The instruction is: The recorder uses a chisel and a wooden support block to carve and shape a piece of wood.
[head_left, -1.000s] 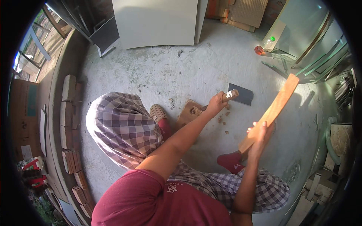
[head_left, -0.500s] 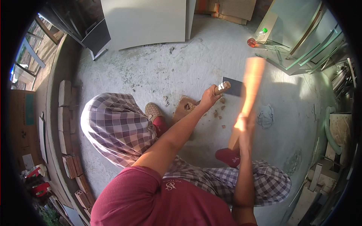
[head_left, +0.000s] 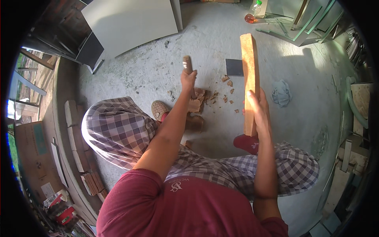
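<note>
My left hand [head_left: 188,80] is wrapped round the handle of a chisel [head_left: 186,62], whose worn end shows above my fist. The chisel's blade reaches down to a small brown wooden block [head_left: 195,106] on the floor, which has a rough, chipped hollow. Whether the edge touches the wood I cannot make out. In my right hand [head_left: 261,114] is a thick wooden bar [head_left: 248,59], gripped near its lower end with the thumb along it. The bar is raised to the right of the block, apart from the chisel.
Wood chips [head_left: 226,87] lie scattered right of the block. Beyond them is a dark flat tile [head_left: 234,67], with a crumpled cloth [head_left: 281,93] farther right. Glass panes [head_left: 312,23] and a bottle [head_left: 252,14] stand back right; a large pale board [head_left: 130,27] leans back left.
My left hand has swung left with the chisel, whose handle leaned right before and now points away from me. The wooden bar, blurred earlier, is now sharp and more upright. The view has shifted slightly.
</note>
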Available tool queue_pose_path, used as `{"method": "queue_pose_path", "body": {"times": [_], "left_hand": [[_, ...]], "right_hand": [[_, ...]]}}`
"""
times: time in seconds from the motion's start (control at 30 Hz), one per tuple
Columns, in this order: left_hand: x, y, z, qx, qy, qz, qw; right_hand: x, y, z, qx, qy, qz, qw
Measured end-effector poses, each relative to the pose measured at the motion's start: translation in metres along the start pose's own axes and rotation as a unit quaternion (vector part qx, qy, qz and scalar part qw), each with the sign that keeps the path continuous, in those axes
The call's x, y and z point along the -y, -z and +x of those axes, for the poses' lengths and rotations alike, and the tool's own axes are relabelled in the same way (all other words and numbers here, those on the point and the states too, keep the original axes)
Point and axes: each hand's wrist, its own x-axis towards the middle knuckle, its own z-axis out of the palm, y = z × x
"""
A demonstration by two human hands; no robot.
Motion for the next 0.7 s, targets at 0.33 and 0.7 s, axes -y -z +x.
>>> {"method": "queue_pose_path", "body": {"times": [0.33, 0.7], "left_hand": [[-0.054, -0.021, 0.001, 0.046, -0.083, -0.127, 0.987], [-0.018, -0.023, -0.014, 0.057, -0.046, -0.057, 0.996]], "right_hand": [[0.007, -0.012, -0.01, 0.054, 0.021, -0.019, 0.998], [-0.001, -0.007, -0.007, 0.037, 0.0, -0.038, 0.999]]}}
